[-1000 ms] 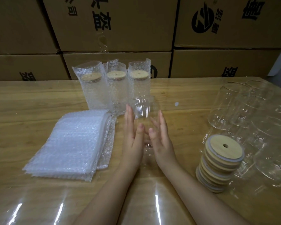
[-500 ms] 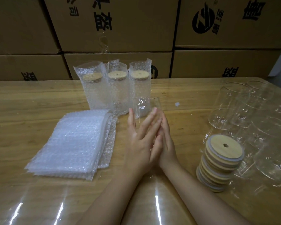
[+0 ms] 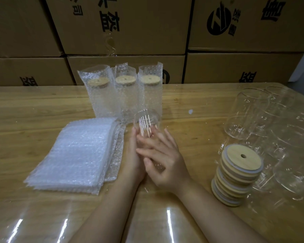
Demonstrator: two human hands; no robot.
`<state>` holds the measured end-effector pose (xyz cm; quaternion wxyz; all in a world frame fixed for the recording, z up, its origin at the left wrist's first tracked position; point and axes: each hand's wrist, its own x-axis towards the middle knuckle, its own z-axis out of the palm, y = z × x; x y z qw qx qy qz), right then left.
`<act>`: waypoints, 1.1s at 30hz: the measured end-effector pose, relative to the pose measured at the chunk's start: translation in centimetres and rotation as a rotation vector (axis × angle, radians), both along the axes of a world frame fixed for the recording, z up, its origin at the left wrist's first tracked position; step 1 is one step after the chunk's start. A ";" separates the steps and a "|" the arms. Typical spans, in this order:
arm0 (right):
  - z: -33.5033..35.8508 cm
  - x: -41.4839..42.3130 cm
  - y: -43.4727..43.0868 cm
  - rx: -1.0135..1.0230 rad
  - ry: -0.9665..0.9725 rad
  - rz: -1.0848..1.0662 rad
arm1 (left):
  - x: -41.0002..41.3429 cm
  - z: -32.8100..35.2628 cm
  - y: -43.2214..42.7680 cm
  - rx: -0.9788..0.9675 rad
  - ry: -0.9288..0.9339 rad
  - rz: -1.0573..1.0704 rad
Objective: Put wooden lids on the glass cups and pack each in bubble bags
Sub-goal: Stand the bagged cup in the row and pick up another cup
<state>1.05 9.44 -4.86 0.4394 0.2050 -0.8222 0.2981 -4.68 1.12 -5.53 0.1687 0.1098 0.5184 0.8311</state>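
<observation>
A clear glass cup [image 3: 146,122] lies tilted between my palms at the table's middle, one end pointing away from me. My right hand [image 3: 167,162] lies across the top of it with fingers spread and straight. My left hand [image 3: 134,160] presses its left side with straight fingers and is partly hidden under the right. A stack of wooden lids [image 3: 239,172], each with a small hole, stands to the right. A pile of flat bubble bags [image 3: 77,155] lies to the left.
Three lidded cups in bubble bags [image 3: 125,95] stand upright behind my hands. Several bare glass cups [image 3: 244,113] crowd the right side of the wooden table [image 3: 33,109]. Stacked cardboard boxes [image 3: 130,23] wall off the back.
My hands have slid against each other around the glass: the left was crossed over the right half a second ago, now the right lies on top. The glass has turned and shifted slightly left.
</observation>
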 end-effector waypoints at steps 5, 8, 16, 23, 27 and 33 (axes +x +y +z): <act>-0.3 -0.2 0.0 -0.101 0.012 -0.055 | -0.3 0.3 -0.1 -0.017 -0.066 -0.045; -0.3 -0.5 0.5 -0.298 -0.156 -0.040 | -0.4 0.9 0.1 -0.043 -0.022 -0.053; -0.1 -1.1 2.1 -1.008 -0.643 0.347 | -0.1 0.8 0.7 -0.015 0.135 0.019; -0.5 -2.0 2.5 -1.048 -0.733 0.339 | 0.3 0.7 0.9 -0.202 0.285 0.113; -0.8 -2.3 2.7 -1.193 -0.754 0.388 | 1.5 1.3 1.0 -0.313 0.489 0.225; -0.9 -2.2 3.3 -1.325 -0.771 0.499 | 3.1 1.5 1.4 -0.872 1.091 0.344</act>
